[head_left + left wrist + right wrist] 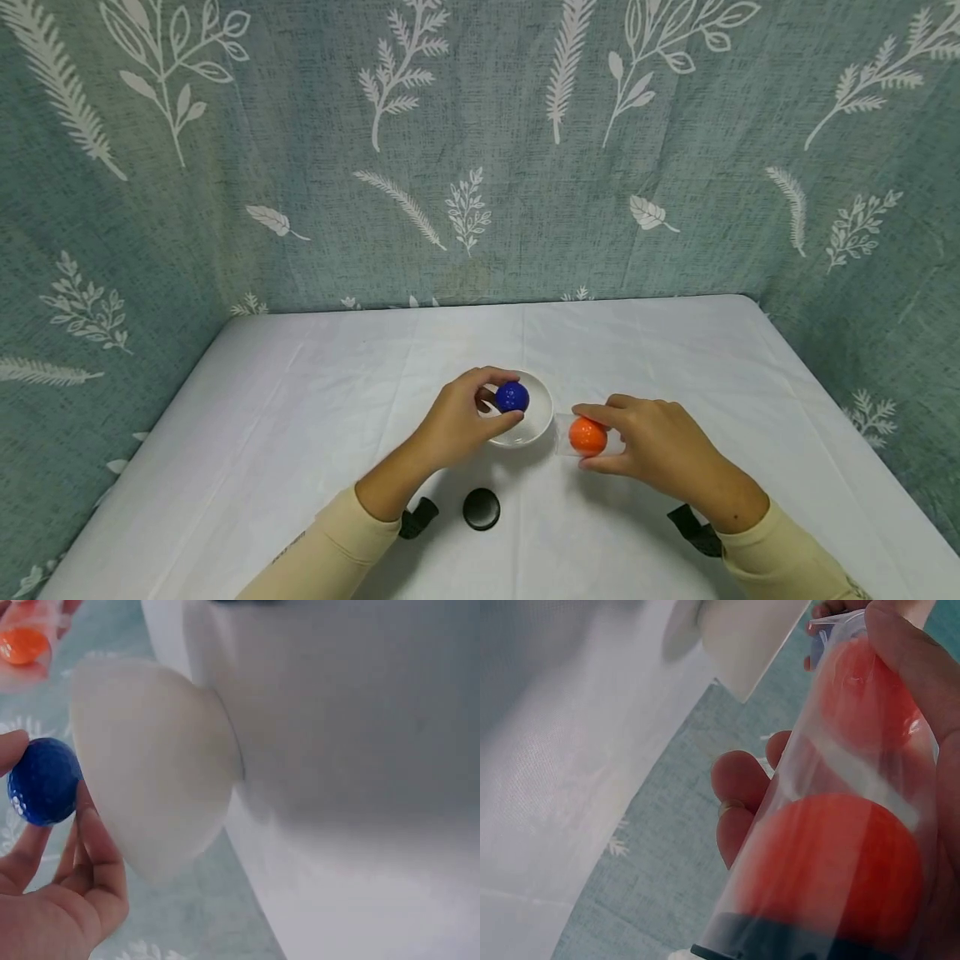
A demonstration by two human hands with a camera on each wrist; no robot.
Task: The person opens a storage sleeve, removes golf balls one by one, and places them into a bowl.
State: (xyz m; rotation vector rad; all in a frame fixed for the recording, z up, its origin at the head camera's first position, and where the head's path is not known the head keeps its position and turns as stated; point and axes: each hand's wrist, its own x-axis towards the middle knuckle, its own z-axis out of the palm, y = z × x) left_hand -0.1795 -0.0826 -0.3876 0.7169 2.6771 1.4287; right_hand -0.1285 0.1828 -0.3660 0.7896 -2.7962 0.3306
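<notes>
Fingers of the left hand (467,419) are pinched on a glossy blue dimpled ball (513,397), held above a round white bowl (538,419); right of it, a clear plastic tube (844,771) containing orange balls (588,437) is gripped by the right hand (663,437). A black disc-shaped object (482,509) is noted on the white-covered table (300,450).

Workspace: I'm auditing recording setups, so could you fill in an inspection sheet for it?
Surface: white-covered table, faintly creased.
Job's things: blue ball, held over the white bowl, which stands on the table; clear tube with orange balls inside.
Clutter: black disc on the near side of the bowl, purpose unclear.
Left grip: pinches the blue ball.
Right grip: holds the clear tube.
Cables: nothing seen.
Surroundings: green cloth with white leaf prints, behind and at both sides.
</notes>
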